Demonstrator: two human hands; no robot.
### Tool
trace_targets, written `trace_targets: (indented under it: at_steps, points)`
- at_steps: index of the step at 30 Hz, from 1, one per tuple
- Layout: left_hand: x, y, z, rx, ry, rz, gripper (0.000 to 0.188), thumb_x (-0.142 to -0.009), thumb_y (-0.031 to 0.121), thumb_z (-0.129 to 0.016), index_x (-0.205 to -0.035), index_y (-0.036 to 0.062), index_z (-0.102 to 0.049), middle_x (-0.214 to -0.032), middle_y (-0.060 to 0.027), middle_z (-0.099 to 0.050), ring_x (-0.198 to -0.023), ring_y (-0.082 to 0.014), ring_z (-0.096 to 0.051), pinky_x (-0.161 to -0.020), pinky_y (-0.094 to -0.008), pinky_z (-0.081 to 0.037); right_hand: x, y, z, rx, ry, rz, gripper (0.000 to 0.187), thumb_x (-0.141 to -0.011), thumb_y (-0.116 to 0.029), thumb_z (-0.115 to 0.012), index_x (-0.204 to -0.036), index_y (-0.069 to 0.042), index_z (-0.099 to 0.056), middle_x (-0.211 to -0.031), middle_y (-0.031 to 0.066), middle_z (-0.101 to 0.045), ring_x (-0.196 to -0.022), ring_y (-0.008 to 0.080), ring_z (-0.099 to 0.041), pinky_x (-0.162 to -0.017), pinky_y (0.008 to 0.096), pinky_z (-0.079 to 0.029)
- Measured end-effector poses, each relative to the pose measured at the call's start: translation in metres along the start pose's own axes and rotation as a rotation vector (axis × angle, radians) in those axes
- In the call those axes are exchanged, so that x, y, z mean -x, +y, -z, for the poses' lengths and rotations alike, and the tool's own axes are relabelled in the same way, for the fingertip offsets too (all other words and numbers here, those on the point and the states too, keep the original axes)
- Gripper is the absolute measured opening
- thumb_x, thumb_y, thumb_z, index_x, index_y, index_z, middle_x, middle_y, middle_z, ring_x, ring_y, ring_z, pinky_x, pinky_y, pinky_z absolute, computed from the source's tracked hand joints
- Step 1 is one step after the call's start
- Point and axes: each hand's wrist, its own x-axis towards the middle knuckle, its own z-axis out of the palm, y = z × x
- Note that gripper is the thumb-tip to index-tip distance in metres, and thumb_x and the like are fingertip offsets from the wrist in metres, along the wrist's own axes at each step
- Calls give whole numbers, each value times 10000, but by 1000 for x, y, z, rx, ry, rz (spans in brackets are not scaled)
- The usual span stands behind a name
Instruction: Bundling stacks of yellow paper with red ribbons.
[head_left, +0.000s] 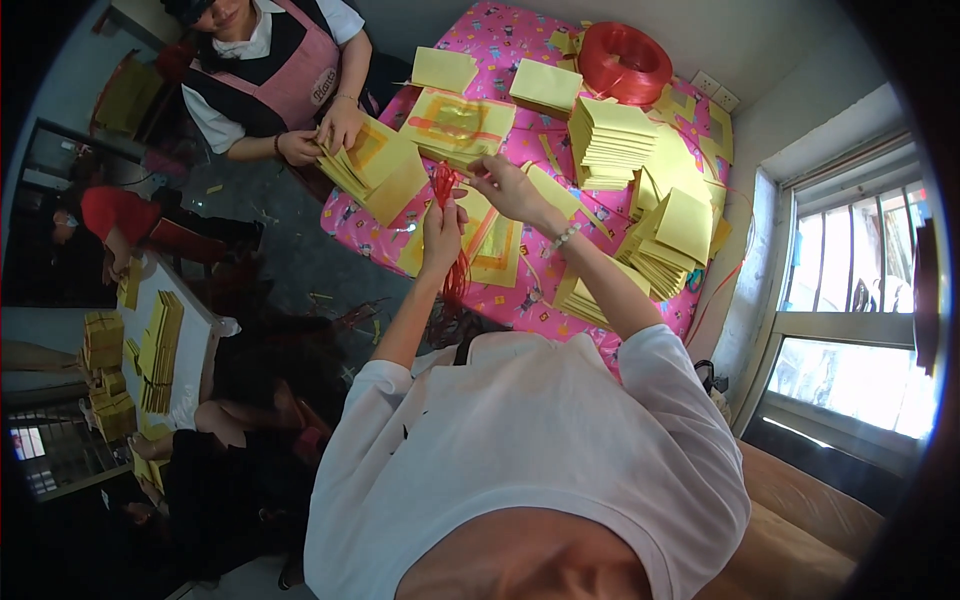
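My left hand (442,232) is closed round a bunch of thin red plastic strings (457,280). Their ends stick up above the fist and a long tail hangs below it, past the table's near edge. Just to the right, my right hand (508,190) has its fingertips pinched together close to the bunch's top; whatever is between them is too small to make out. Beneath both hands lie yellow paper sheets (497,262) with orange patches. Beyond them sits a stack of yellow paper (455,118) with an orange-red patch on top.
A pink patterned cloth (520,30) covers the table. A red coil of plastic strip (625,65) lies at the far right, near fanned yellow paper stacks (615,145). At left, a co-worker's hands (325,135) hold yellow sheets. Other people sit round a white table (200,345).
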Motion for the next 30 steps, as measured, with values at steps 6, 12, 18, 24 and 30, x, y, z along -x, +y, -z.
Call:
trace_targets:
  at_steps: [6, 12, 18, 24, 30]
  points:
    - [-6, -3, -1, 91, 31, 16, 246, -942, 197, -346, -1036, 37, -507, -610, 34, -418, -527, -40, -383, -480, -183, -321, -2, -12, 3, -86, -255, -217, 222, -876, -185, -499, -931, 21, -563, -706, 71, -591, -621, 114, -536, -599, 261, -458]
    - [-12, -4, -1, 83, 39, -17, 230, -940, 182, -351, -1035, 41, -506, -646, 29, -463, -542, -33, -404, -476, -176, -325, 0, -27, -5, -285, -33, -148, 109, -843, -58, -522, -888, 37, -549, -782, 84, -630, -682, 121, -592, -638, 242, -490]
    - [-12, 3, -25, 203, 70, -19, 208, -932, 152, -363, -1040, 43, -503, -755, 12, -538, -568, -28, -446, -491, -170, -354, -1, -28, -21, -742, 145, -456, 114, -841, -82, -546, -902, -2, -599, -770, 27, -619, -706, 86, -573, -597, 222, -466]
    - [-12, 6, -29, 93, 42, -2, 235, -922, 133, -352, -1106, 42, -467, -936, -8, -556, -704, -63, -487, -543, -196, -386, -5, -30, -12, -750, 148, -513, 149, -851, -82, -525, -941, -6, -617, -812, 30, -620, -676, 71, -558, -566, 211, -462]
    - [-11, 9, -23, 19, -62, 74, 226, -931, 179, -372, -1062, 51, -505, -854, 10, -530, -696, -36, -465, -561, -174, -389, -10, -29, -9, -691, 143, -356, 147, -860, -103, -530, -941, -11, -610, -805, 16, -613, -640, 56, -533, -561, 187, -447]
